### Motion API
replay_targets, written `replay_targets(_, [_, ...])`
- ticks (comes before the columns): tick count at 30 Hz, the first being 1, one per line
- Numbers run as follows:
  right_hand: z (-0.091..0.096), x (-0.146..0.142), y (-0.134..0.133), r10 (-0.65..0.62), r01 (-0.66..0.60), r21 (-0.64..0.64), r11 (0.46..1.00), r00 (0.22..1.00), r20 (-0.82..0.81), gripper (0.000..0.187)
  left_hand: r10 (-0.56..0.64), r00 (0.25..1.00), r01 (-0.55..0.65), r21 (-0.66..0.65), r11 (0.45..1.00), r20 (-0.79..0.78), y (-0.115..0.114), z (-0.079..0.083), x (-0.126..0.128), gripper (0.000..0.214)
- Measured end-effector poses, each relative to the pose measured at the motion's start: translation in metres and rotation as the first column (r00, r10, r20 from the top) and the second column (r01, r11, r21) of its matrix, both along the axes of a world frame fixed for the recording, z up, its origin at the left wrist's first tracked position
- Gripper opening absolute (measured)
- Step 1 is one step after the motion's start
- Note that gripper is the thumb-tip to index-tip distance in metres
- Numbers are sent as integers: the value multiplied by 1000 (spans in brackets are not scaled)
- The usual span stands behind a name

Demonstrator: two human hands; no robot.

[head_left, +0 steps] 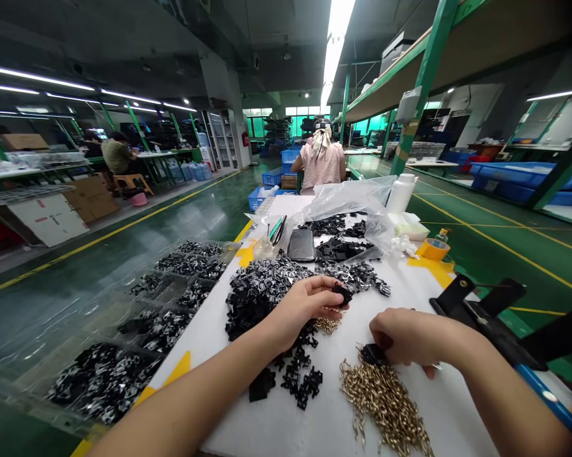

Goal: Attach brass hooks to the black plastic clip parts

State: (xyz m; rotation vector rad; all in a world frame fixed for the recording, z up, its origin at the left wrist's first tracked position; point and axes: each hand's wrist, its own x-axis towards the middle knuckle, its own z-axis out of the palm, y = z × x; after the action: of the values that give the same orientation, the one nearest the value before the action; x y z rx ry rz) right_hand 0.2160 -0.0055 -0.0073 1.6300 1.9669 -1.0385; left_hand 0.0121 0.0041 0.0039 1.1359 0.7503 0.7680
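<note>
My left hand (317, 298) is closed, pinching a small black part (343, 294) between thumb and fingertips above the white tabletop (333, 393). To the right, my right hand (400, 336) is curled, its fingertips mostly hidden. A black piece (374, 354) shows at its fingers, over the edge of a heap of small brass-coloured hooked pieces (385, 406); whether it is held I cannot tell. Shiny silver-and-black parts (266, 279) are heaped beyond my left hand. Small black parts (307, 377) lie scattered between the hands, beside a flat black square (261, 384).
Clear trays (164, 289) of silver-and-black parts line the table's left side. Further back are a phone (301, 245), a plastic bag (357, 197), a white bottle (402, 193) and orange tape (433, 249). A black bracket (485, 317) stands right. A person (321, 162) sits ahead.
</note>
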Motion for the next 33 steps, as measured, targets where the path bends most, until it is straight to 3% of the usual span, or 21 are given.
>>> replay_targets(7, [2, 8, -4, -16, 18, 26, 999, 997, -73, 13, -6, 1000, 7, -25, 1000, 13, 0, -3, 1, 19])
replay_targets(11, [10, 11, 7, 9, 41, 186, 982, 965, -263, 6, -1, 999, 3, -34, 999, 45, 0, -4, 0, 20])
replay_targets(13, [9, 1, 25, 44, 88, 343, 935, 933, -358, 10, -1, 997, 3, -19, 1000, 80, 0, -3, -1, 20])
replay_targets(17, [-9, -37, 79, 128, 208, 616, 760, 881, -455, 15, 31, 982, -28, -21, 999, 186, -3, 0, -1, 20])
replay_targets(20, [-31, -63, 117, 191, 273, 713, 646, 846, -497, 29, 6, 973, 1, -31, 1000, 231, -8, -2, 2, 22])
replay_targets(22, [-46, -74, 133, 223, 282, 743, 607, 837, -500, 31, -24, 970, 34, -37, 999, 241, -11, -6, 4, 24])
replay_targets(28, [-78, -78, 148, 279, 239, 774, 587, 837, -470, 35, 4, 956, 24, -90, 996, 294, -3, -29, 11, 26])
replay_targets(30, [-77, -74, 147, 275, 201, 772, 603, 856, -438, 35, -10, 954, 28, -54, 998, 301, 0, -34, 13, 29])
replay_targets(33, [-60, -69, 136, 268, 112, 770, 628, 898, -349, 33, 32, 957, -28, -18, 999, 289, -7, -32, 18, 30])
